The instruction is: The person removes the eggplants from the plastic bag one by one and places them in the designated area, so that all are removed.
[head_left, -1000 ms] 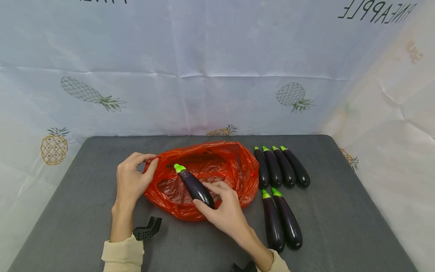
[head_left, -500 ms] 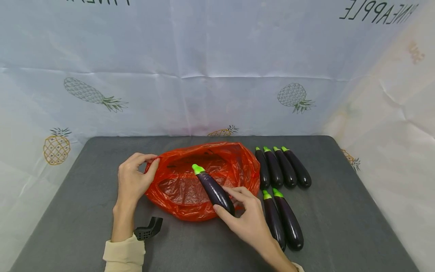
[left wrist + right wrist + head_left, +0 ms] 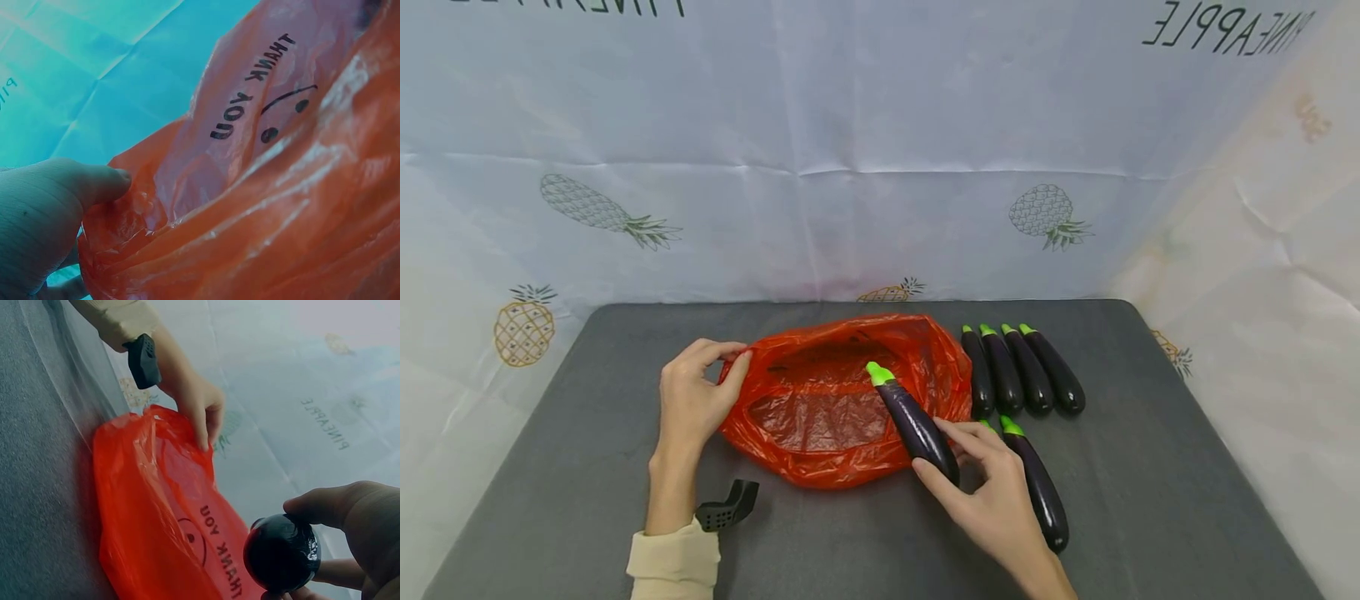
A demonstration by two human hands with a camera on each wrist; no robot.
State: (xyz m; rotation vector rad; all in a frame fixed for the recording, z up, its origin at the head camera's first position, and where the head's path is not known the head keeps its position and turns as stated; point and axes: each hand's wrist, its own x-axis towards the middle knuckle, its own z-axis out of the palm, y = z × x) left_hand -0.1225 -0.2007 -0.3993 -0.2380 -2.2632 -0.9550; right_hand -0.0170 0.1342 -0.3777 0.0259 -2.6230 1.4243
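A red plastic bag (image 3: 820, 417) stands with its mouth spread wide on the table, and its inside shows no contents. My left hand (image 3: 696, 396) pinches the bag's left rim between thumb and fingers; the left wrist view shows the thumb (image 3: 106, 183) over the plastic, beside printed lettering. In my right hand (image 3: 992, 492) is an eggplant (image 3: 917, 429), gripped near its round dark end, green stem pointing up and left over the bag's right part. From the right wrist camera the eggplant (image 3: 281, 553) appears end-on between thumb and fingers.
Several eggplants (image 3: 1033, 371) lie in a row right of the bag. Nearer, another eggplant (image 3: 1037, 492) lies beside my right hand, which hides most of one more. The grey table (image 3: 1150, 500) meets a pineapple-print curtain (image 3: 850, 233) behind.
My right hand has carried the eggplant rightward, from over the middle of the bag to its right edge, now covering one near eggplant. My left hand keeps its hold on the rim.
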